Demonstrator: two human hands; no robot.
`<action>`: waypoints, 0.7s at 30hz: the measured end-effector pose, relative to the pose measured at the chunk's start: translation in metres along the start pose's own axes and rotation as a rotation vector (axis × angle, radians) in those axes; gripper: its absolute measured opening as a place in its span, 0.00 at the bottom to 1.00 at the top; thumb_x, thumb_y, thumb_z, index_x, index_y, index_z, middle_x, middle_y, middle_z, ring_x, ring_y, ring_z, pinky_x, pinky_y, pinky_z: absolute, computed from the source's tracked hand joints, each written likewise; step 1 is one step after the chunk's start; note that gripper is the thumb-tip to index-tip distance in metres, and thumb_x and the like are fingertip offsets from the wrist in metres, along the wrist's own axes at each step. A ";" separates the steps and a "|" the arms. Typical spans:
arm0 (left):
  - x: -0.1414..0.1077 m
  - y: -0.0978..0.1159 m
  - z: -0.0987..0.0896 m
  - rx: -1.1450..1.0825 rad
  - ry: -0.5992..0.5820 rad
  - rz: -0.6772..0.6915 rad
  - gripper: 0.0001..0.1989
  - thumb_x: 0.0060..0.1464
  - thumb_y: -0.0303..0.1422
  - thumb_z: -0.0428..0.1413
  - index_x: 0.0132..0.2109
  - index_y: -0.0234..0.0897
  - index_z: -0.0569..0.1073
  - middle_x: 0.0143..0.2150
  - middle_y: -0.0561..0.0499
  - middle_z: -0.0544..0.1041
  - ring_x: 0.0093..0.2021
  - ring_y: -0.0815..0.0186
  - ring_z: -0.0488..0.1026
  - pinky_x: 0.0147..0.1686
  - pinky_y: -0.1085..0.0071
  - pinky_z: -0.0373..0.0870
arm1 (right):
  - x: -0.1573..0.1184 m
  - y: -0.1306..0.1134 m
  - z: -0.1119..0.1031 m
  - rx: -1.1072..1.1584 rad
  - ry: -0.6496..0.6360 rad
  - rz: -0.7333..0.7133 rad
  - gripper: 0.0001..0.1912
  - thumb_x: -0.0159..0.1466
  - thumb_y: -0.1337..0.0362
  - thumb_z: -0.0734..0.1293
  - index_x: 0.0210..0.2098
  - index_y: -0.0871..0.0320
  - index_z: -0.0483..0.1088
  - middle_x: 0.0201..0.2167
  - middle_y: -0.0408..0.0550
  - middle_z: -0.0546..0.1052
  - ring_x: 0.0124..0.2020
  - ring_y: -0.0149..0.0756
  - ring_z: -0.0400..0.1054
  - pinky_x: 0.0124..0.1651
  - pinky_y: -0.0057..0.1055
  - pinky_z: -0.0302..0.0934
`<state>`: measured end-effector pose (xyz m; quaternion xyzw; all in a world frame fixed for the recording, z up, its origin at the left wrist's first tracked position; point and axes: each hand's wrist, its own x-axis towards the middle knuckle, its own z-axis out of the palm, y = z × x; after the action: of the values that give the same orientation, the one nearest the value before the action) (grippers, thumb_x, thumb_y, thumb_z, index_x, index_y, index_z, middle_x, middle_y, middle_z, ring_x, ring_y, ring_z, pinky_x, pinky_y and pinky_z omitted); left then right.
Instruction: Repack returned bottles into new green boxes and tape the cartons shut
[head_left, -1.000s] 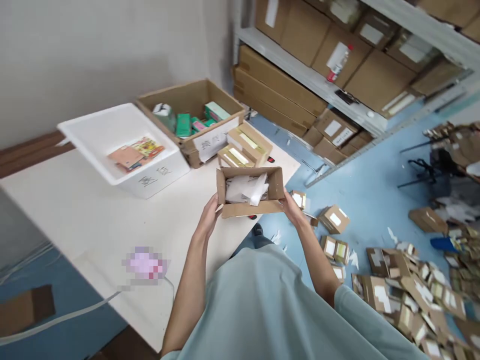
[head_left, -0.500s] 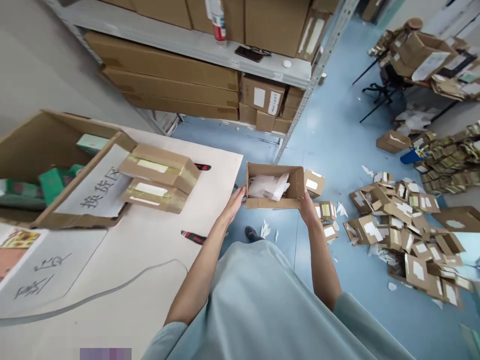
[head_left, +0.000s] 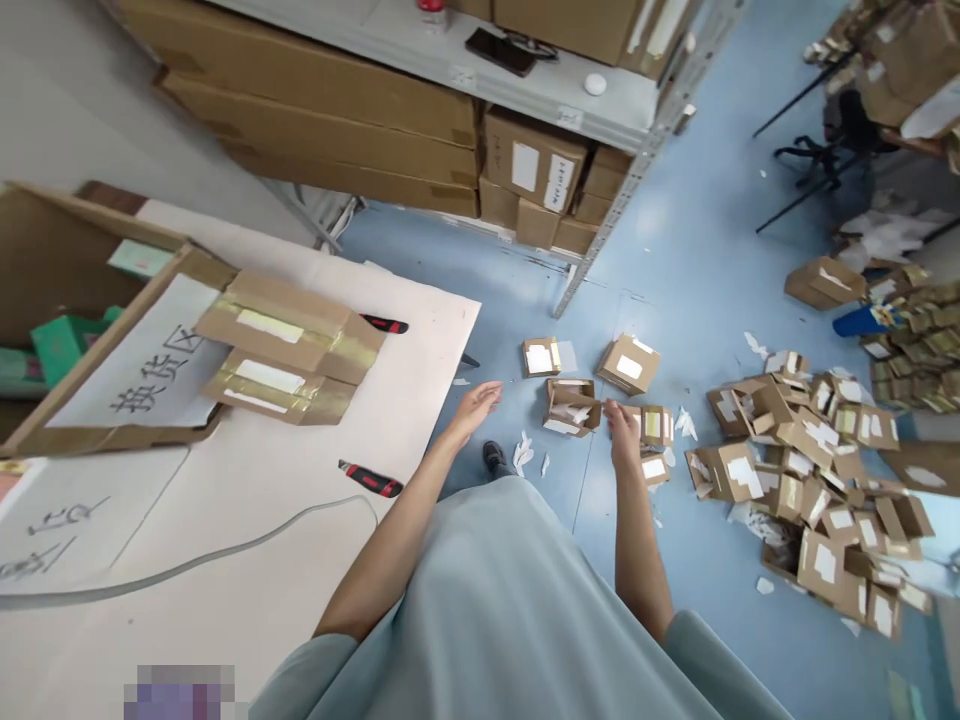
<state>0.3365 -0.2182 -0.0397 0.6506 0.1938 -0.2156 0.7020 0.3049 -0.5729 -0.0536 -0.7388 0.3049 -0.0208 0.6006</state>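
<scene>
An open cardboard box point(head_left: 561, 427) with crumpled whitish packing inside is below my hands, between them, apart from both as far as I can see. My left hand point(head_left: 475, 410) is held out over the gap beside the table, fingers stretched and holding nothing. On the other side, my right hand point(head_left: 622, 432) hangs with its fingers loosely extended, nothing in it. A small taped box point(head_left: 540, 357) and a labelled carton point(head_left: 628, 364) lie on the floor near the open box. Another taped box point(head_left: 657, 426) shows just right of my right hand.
Two taped boxes point(head_left: 274, 335) and red-black box cutters point(head_left: 371, 478) lie on the white table point(head_left: 262, 520), beside a large carton point(head_left: 112, 425) of green packs. Metal shelving point(head_left: 622, 215) stands ahead. Opened boxes point(head_left: 817, 470) pile up on the right, with paper scraps point(head_left: 523, 452) about.
Both hands have let go of the open box, which has dropped away from them toward the floor. The fingers are now free, and the view has shifted a little.
</scene>
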 end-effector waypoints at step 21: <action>-0.192 -0.094 -0.212 -0.577 0.906 0.105 0.37 0.50 0.58 0.70 0.59 0.38 0.82 0.64 0.35 0.85 0.59 0.48 0.86 0.69 0.48 0.76 | -0.194 -0.066 0.510 -0.349 -1.215 -0.018 0.32 0.67 0.38 0.78 0.57 0.57 0.79 0.55 0.55 0.84 0.61 0.50 0.78 0.60 0.42 0.78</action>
<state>0.1262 -0.0030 -0.0278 0.4678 0.4957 0.1840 0.7082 0.3775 -0.0282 -0.0704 -0.7085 -0.0978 0.4474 0.5369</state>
